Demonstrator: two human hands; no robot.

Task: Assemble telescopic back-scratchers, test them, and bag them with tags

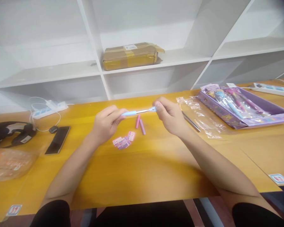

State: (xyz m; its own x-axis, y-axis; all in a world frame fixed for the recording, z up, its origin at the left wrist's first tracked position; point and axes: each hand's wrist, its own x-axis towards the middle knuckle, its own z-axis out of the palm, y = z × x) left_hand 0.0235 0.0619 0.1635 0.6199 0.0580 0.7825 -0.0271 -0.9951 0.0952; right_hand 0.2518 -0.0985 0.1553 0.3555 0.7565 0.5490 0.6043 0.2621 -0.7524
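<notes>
A slim light-blue pen [129, 113] is stretched between my two hands above the table, with a bare silver rod showing along its middle. My left hand [108, 122] is closed around the blue barrel end. Fingers of my right hand [168, 114] pinch the other end, where a small blue piece sticks out. What lies inside each grip is hidden. Below, a pink stick [137, 121] and a purple stick [142, 126] lie close together on the table, near several small pink-and-purple printed cards [123, 141].
To the right, a purple box [236, 121] holds wrapped pens beside clear plastic wrap [210, 124] and a dark metal rod [191, 121]. A phone [57, 140], black strap-like item [11, 132] and power strip [49, 109] lie left. A taped carton [130, 58] sits on the shelf.
</notes>
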